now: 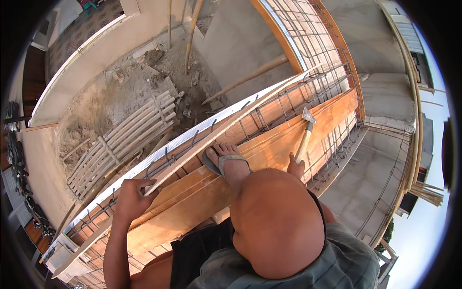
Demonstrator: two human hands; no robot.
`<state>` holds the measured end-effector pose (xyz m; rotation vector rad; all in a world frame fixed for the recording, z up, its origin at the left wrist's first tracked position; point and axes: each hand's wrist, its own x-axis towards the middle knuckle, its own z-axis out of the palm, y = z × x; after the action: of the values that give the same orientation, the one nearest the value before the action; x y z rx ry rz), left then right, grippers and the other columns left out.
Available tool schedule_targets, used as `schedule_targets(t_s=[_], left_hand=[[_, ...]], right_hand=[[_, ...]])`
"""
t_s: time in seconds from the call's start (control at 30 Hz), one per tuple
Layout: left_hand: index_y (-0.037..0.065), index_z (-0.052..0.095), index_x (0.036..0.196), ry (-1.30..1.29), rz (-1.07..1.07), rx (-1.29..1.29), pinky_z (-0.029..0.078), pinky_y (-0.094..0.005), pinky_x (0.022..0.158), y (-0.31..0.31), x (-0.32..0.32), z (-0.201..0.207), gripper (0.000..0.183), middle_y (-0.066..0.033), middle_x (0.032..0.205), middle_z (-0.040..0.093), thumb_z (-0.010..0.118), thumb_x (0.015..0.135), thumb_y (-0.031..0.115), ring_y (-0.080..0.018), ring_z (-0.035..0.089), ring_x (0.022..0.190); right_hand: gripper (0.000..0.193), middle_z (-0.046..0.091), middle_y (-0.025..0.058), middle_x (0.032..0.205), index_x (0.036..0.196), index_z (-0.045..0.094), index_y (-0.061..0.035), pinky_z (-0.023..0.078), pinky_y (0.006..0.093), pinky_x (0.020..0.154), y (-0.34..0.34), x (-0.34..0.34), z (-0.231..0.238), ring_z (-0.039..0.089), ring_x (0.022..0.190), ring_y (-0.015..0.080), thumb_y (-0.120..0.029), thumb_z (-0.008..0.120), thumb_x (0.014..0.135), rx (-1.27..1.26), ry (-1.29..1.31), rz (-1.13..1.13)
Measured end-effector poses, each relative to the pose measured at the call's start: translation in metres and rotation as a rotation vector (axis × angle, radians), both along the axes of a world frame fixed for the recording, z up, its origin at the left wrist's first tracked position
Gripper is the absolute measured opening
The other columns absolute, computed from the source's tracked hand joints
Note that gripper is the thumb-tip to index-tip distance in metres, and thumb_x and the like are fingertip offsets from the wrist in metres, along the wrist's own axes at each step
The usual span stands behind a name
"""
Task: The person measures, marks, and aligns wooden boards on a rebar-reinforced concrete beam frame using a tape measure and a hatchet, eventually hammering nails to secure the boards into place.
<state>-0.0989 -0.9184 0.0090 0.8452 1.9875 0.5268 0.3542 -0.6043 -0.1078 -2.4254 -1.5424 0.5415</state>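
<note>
The person crouched on a run of orange plywood boards (269,144) laid over a steel rebar cage (308,91), high above a dirt yard. The left hand (132,195) gripped the near end of a long thin wooden strip (226,123), its fingers (144,185) clamped around the edge. The strip ran away up and to the right, lying along the top of the cage just beside a pale metal rail (192,132). The right hand (296,167) was wrapped around the lower end of a hammer (306,132), its fingers closed on the wooden handle, though the knee hid most of them. The hammer's metal head (308,115) stood above the boards, tilted slightly. A foot in a grey sandal (226,161) rested on the boards between the two hands.

The strip looked light but long and whippy, likely to bend and wobble if held only at one end; a grip nearer its middle, or keeping it pressed against the cage, would steady it. Its edges seemed rough and could splinter. The hammer was top-heavy and stiff, best held low on the handle for a swing, higher for control.

Below on the left lay a bamboo ladder-like frame (125,139) on the dirt, and bamboo poles (250,77) leaned against a concrete wall.
</note>
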Motion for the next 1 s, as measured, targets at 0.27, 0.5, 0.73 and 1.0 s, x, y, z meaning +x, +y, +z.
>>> schedule_targets(t_s=[0.27,0.5,0.73,1.0], left_hand=[[0.0,0.078,0.104,0.031,-0.015,-0.039,0.047,-0.0332,0.055,0.01,0.009,0.007,0.035,-0.0192,0.071,0.07,0.084,0.078,0.024,-0.0182,0.051,0.049],[0.002,0.079,0.102,0.037,-0.001,0.004,0.047,-0.0322,0.055,0.007,0.014,0.004,0.035,-0.0196,0.068,0.069,0.085,0.078,0.027,-0.0181,0.052,0.048],[0.001,0.078,0.101,0.018,-0.002,-0.047,0.052,-0.032,0.062,0.005,0.006,0.009,0.036,-0.0198,0.075,0.072,0.084,0.078,0.028,-0.0209,0.065,0.056],[0.005,0.079,0.102,-0.007,0.035,0.102,0.044,-0.0335,0.055,-0.009,0.003,-0.013,0.041,-0.0082,0.058,0.057,0.087,0.077,0.036,-0.0154,0.049,0.053]], right_hand=[[0.055,0.057,0.0152,0.126,0.127,0.057,-0.0079,0.044,0.0541,0.098,0.019,-0.05,0.018,0.054,0.124,0.0327,-0.036,0.077,0.084,0.227,-0.299,0.433],[0.026,0.071,0.0178,0.09,0.096,0.067,0.0014,0.052,0.0407,0.075,0.045,-0.182,0.04,0.069,0.083,0.0335,-0.024,0.064,0.094,-0.03,0.425,1.04],[0.023,0.071,0.0176,0.076,0.092,0.061,0.0051,0.055,0.038,0.061,0.046,-0.187,0.05,0.071,0.062,0.0283,-0.015,0.053,0.101,-0.215,0.453,1.206],[0.037,0.074,0.0169,0.082,0.138,0.047,0.0008,0.056,0.0417,0.065,-0.002,-0.176,0.025,0.071,0.064,0.0311,-0.011,0.049,0.102,-0.211,0.084,1.448]])
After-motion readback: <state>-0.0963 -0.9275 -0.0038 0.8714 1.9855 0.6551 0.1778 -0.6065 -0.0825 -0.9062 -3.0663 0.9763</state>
